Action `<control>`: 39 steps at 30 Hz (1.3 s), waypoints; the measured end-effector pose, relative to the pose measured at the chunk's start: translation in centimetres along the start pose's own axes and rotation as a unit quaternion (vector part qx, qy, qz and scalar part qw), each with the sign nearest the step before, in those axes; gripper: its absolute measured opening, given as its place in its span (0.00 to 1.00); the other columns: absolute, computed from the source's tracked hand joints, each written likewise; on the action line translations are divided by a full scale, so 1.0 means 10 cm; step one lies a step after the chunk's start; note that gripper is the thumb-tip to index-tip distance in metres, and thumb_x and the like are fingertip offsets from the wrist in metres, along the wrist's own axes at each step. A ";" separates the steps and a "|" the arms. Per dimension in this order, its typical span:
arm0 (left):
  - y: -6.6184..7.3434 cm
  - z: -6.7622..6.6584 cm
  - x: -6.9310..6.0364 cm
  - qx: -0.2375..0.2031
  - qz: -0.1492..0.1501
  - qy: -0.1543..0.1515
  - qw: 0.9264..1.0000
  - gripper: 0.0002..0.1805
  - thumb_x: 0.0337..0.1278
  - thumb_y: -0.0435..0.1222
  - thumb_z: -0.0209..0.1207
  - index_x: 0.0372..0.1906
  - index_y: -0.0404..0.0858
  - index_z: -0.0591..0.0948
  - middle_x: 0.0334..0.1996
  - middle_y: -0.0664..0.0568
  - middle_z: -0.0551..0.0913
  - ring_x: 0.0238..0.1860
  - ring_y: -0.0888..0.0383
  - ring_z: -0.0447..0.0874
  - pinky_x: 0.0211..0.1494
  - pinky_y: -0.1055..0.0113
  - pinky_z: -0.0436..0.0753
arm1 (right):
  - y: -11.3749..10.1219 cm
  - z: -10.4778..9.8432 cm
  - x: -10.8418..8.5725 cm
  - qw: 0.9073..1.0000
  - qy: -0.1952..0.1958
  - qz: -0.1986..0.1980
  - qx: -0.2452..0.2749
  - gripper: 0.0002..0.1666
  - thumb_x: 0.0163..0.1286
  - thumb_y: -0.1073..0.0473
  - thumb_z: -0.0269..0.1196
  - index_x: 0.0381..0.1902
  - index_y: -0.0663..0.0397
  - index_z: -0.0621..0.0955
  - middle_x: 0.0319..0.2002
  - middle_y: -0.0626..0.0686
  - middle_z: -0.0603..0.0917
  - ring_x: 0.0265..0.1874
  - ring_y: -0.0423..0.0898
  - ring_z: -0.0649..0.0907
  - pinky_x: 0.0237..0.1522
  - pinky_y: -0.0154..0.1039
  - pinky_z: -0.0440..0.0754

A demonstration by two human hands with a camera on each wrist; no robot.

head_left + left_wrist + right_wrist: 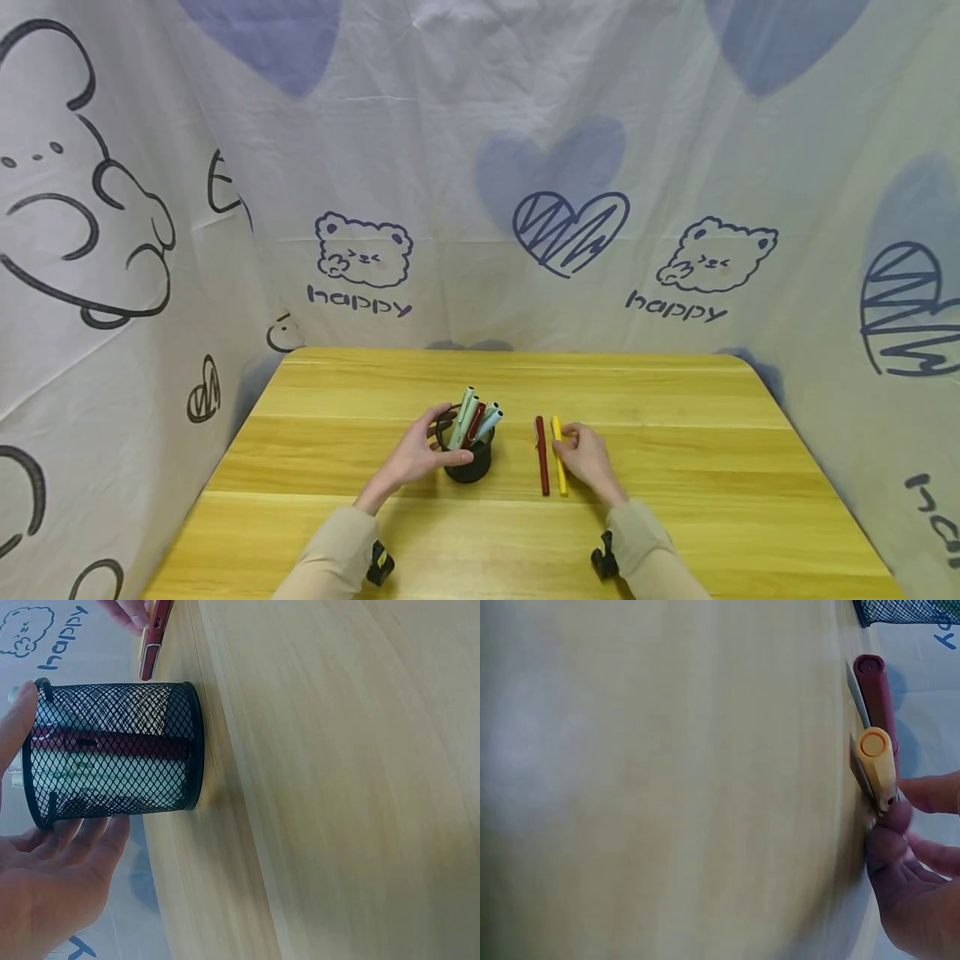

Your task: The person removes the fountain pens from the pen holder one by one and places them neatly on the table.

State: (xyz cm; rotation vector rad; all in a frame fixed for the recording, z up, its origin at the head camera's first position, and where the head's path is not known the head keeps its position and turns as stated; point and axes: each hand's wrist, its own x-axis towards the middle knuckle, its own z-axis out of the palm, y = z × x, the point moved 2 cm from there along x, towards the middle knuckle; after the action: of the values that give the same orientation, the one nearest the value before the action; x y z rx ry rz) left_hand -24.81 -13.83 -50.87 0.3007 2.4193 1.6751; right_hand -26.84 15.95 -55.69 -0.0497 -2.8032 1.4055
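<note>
Head view: the right hand [588, 457] covers part of the yellow pen [561, 472], so its grip is only partly exposed. The right wrist view cuts that hand at the frame edge and blurs the fingertips; whether the pen bears fully on the table [712, 467] cannot be told. The same view catches only a corner of the black mesh cup [472, 470]. The left wrist view crops the left hand [422, 450], and the mesh veils the contents. Pens inside overlap, and an exact count is hard to establish.

Condition of items: the yellow pen is slim and straight, with a round end marked by a circle. It lies right of a loose dark red pen [542, 457], nearly parallel and just beside it, both between the cup and the right hand. The cup stands upright on the table with a dark rim and base; pale green pens [462, 425], a red pen [475, 422] and a light blue pen [491, 424] lean out of its mouth.

Hands: the left curves round the cup near its rim, thumb on one side, fingers on the other. The right pinches the yellow pen between thumb and fingers.
</note>
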 end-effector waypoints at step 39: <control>0.01 0.00 -0.01 -0.017 0.002 -0.002 1.000 0.53 0.50 0.40 0.76 0.77 0.33 0.59 0.75 0.38 0.66 0.74 0.34 0.65 0.74 0.38 0.70 | -0.88 0.32 -0.22 0.951 -0.051 -0.226 0.207 0.15 0.70 0.63 0.66 0.52 0.63 0.80 0.36 0.62 0.82 0.26 0.36 0.79 0.26 0.25 0.76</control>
State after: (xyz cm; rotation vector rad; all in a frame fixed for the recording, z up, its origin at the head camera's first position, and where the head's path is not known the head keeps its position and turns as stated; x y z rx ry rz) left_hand -24.73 -13.79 -50.75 0.3043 2.3861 1.7134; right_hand -24.91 8.05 -50.51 0.6356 -2.2996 1.8484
